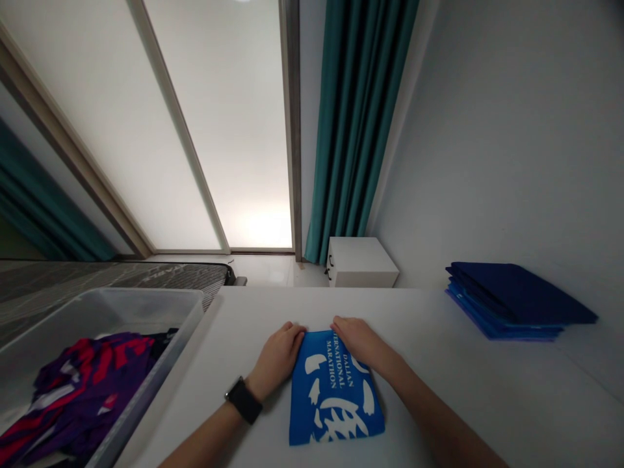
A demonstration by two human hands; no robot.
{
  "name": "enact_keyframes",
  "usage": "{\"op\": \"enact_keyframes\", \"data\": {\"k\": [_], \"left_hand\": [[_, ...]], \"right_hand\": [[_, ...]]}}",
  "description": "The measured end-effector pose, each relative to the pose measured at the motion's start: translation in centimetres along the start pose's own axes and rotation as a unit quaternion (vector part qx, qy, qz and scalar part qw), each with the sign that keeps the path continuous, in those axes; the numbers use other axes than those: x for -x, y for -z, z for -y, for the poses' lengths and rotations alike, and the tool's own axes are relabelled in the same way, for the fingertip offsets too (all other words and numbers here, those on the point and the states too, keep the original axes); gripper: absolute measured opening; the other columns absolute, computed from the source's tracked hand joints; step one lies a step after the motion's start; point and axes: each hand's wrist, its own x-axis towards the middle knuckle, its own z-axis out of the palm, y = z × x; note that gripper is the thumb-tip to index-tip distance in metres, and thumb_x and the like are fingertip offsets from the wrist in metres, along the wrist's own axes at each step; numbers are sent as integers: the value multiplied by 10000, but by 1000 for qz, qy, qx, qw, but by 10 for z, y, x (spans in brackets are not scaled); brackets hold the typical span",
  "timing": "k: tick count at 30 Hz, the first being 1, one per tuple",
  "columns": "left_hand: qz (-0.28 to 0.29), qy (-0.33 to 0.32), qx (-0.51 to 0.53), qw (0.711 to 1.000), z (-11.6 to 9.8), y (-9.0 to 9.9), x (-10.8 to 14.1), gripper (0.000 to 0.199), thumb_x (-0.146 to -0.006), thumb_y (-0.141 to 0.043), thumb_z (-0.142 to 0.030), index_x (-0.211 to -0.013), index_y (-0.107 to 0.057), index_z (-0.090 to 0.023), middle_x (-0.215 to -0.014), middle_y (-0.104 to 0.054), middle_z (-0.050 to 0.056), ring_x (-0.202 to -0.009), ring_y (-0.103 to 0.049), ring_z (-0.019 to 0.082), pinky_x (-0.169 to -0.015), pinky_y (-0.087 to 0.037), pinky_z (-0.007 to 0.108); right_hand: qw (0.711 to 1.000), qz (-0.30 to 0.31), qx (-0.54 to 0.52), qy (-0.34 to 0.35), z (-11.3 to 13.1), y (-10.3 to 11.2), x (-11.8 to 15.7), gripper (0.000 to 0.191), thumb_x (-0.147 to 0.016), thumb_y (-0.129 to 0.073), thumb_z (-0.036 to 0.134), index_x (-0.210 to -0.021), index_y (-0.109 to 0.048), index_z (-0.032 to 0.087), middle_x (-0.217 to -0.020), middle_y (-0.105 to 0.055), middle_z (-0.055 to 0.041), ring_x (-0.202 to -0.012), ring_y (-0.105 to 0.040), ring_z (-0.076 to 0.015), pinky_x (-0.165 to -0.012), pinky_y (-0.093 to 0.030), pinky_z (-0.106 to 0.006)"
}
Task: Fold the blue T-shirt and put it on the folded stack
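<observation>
A folded blue cloth (336, 409), seemingly a garment, lies in front of me on the white table. White shapes and the words "Dalian International Marathon" are printed on it. My left hand (280, 357), with a black watch on its wrist, has its fingers closed at the cloth's far left corner. At the far right corner, my right hand (358, 339) grips the edge with thumb and fingers together. The undersides of both hands' fingertips are hidden.
A translucent plastic bin (192, 318) holds crumpled purple and red clothes (92, 383) on the left. A stack of folded dark-blue cloths (517, 296) sits at the right by the wall. Beyond the white table (244, 305) stand a white cabinet (363, 260) and teal curtains (358, 130).
</observation>
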Motion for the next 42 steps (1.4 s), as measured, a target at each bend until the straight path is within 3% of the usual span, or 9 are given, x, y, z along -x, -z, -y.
{"op": "enact_keyframes", "data": {"k": [8,16,19,21,26,34,42], "left_hand": [[-10,1,17,1000,-1,5,-8,343,-998,-324,-253,-901,-642,-166,-914,-658,94,-868,-632,210,-806,-463,306],[-20,-10,-81,996,3,2,-18,338,-999,-334,-227,-872,-641,-163,-904,-638,88,-840,-631,216,-806,-473,334],[-49,-45,-112,991,-11,10,-10,318,-999,-361,-255,-911,-652,-164,-955,-628,90,-918,-605,228,-873,-464,368],[-63,-88,-125,986,-27,12,0,284,-998,-388,-299,-1051,-638,-176,-1036,-627,86,-996,-575,239,-925,-447,397],[-43,-166,-146,974,-53,-3,13,325,-984,-435,-342,-1239,-555,-178,-1163,-603,89,-1088,-532,253,-977,-427,431],[-46,-138,-130,981,-20,-21,-32,285,-1001,-374,-198,-915,-643,-165,-945,-615,80,-914,-555,224,-853,-464,382],[-61,-147,-61,985,-11,-28,-39,270,-989,-411,-184,-819,-620,-166,-870,-607,68,-852,-548,210,-845,-469,363]], "right_hand": [[998,-21,-56,9,-7,1,1,242,-1026,-359,251,-990,-591,191,-934,-703,-58,-854,-653,-182,-716,-408,-255],[997,-59,-43,29,-11,-10,-3,261,-1018,-350,207,-968,-604,177,-1019,-628,-76,-905,-603,-171,-808,-427,-258],[998,-49,-23,26,-10,-10,-3,258,-1008,-348,173,-1011,-606,181,-1025,-639,-76,-919,-607,-173,-814,-426,-261],[998,-47,-19,30,-10,-9,-2,259,-997,-354,149,-1044,-606,182,-1041,-645,-76,-926,-611,-171,-819,-425,-259],[998,-53,-29,27,-10,-8,-2,287,-977,-346,121,-1079,-608,178,-1051,-668,-76,-960,-618,-175,-847,-422,-263],[996,-86,8,9,-10,-10,-2,275,-968,-366,133,-1042,-625,191,-1047,-686,-87,-1025,-593,-203,-907,-406,-291],[995,-94,5,-26,-20,-12,-6,281,-991,-369,168,-1140,-604,207,-1032,-713,-71,-955,-653,-188,-807,-430,-262]]}}
